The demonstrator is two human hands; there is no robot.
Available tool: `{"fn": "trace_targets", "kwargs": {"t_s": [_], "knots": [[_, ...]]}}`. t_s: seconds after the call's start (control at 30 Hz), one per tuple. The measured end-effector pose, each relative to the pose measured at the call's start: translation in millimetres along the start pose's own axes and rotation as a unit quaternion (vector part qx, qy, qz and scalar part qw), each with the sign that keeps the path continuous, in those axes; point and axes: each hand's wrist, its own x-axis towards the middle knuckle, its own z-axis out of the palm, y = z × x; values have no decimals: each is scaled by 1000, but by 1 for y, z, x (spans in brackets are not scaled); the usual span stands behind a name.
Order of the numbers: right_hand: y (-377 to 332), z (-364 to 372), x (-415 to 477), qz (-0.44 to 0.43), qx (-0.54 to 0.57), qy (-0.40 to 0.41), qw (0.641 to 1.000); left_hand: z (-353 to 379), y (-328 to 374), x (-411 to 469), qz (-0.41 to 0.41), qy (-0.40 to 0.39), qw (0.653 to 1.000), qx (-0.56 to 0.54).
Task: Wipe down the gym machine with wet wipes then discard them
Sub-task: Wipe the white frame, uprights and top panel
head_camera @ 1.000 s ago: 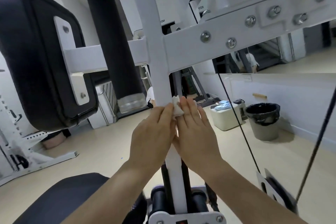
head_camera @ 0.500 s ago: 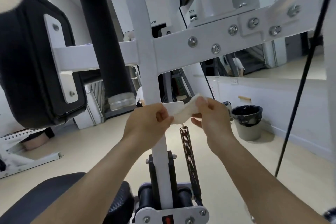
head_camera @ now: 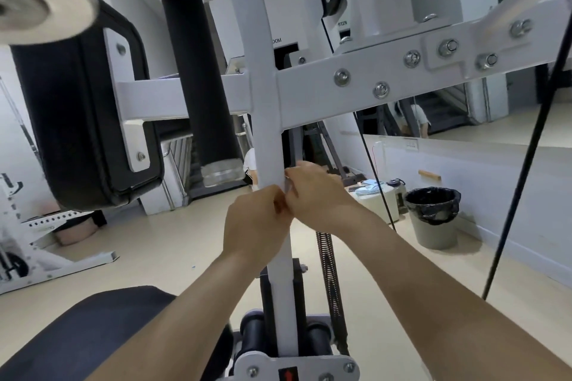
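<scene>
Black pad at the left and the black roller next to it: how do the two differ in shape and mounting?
The pad is broad and boxy with rounded corners; the roller is a slim cylinder. The pad carries a bolted white bracket plate on its face; the roller ends in a clear cap at the bottom. Both are black and sit left of the white upright post.
</scene>
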Motion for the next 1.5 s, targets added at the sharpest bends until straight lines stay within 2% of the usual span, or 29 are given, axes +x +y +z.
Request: {"fn": "trace_targets", "kwargs": {"t_s": [0.1, 0.17, 0.23, 0.27, 0.37, 0.43, 0.5, 0.6, 0.73, 0.8, 0.87, 0.93, 1.0, 1.07, 1.13, 1.23, 1.3, 1.4, 1.5], "knots": [[7, -12, 10, -17, -13, -90, 996, -2, -4, -3, 54, -17, 998, 20], [21, -11, 13, -24, 20, -70, 997, -5, -7, -5, 73, -34, 997, 19], [33, -5, 6, 1, 147, -1, 989, -6, -6, -6, 77, -38, 996, 16], [36, 1, 1, 21, 239, 46, 970, -6, -6, -7, 78, -38, 996, 14], [37, 24, -18, 101, 463, 148, 868, -6, -5, -8, 71, -44, 996, 10], [36, 45, -29, 158, 506, 179, 829, -6, -6, -8, 69, -56, 996, 4], [35, 63, -36, 207, 499, 197, 818, -4, -7, -11, 78, -62, 995, 4], [34, 67, -39, 221, 380, 244, 864, 0, -8, -17, 97, -67, 993, 26], [20, 60, -26, 144, 230, 323, 907, -4, 2, -19, 84, -84, 992, 52], [23, 59, -26, 139, 195, 307, 921, -8, 9, -19, 103, -91, 981, 138], [28, 52, -35, 140, 140, 283, 939, -11, 7, -14, 175, -54, 954, 237], [25, 32, -44, 102, 114, 344, 926, -16, 6, -4, 171, -9, 951, 258], [10, 8, -34, 11, 92, 456, 885, -18, 9, 4, 148, -23, 945, 289], [-3, -11, -2, -86, 36, 500, 861, -13, 12, 4, 139, -31, 939, 314], [-11, -18, 28, -145, -44, 477, 866, -12, 13, 3, 138, -26, 936, 322], [-1, -7, 44, -168, -155, 377, 897, -18, 11, 2, 147, -21, 939, 311], [16, -11, 38, -182, -224, 323, 901, -23, 15, 3, 163, -8, 932, 323], [36, -43, 32, -111, -278, 310, 902, -34, 34, 9, 178, 12, 936, 303], [38, -61, 26, -40, -270, 288, 918, -32, 52, 23, 203, 50, 928, 308]]}}
